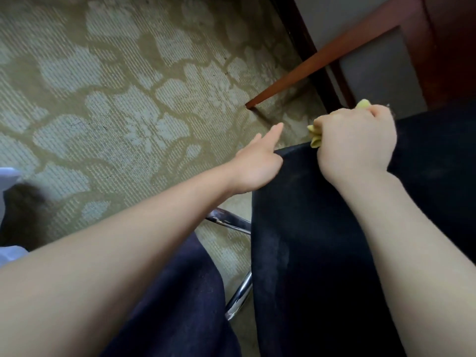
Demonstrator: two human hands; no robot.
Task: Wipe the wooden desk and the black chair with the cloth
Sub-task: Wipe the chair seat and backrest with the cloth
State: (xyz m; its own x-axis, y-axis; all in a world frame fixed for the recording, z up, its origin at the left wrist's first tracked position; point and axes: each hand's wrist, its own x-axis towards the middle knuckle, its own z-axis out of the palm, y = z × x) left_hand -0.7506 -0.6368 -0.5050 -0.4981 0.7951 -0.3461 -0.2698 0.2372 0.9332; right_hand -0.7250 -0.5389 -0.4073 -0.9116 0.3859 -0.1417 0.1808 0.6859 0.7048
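Note:
The black chair (309, 240) fills the lower right, its dark fabric seat seen from above. My right hand (358, 140) grips a bunched yellow cloth (315, 136) and presses it on the chair's far edge; bits of cloth stick out on both sides of the fist. My left hand (257, 163) rests at the chair's left edge with the index finger stretched out straight and the other fingers tucked against the fabric. A leg of the wooden desk (309, 65) slants down to the carpet just beyond the chair.
A patterned beige carpet (116, 99) covers the floor to the left. The chair's chrome frame tubes (237, 295) show below the seat edge. Dark clothing (180, 305) hangs at the bottom centre. A dark wooden baseboard and wall panel (386, 73) stand at the upper right.

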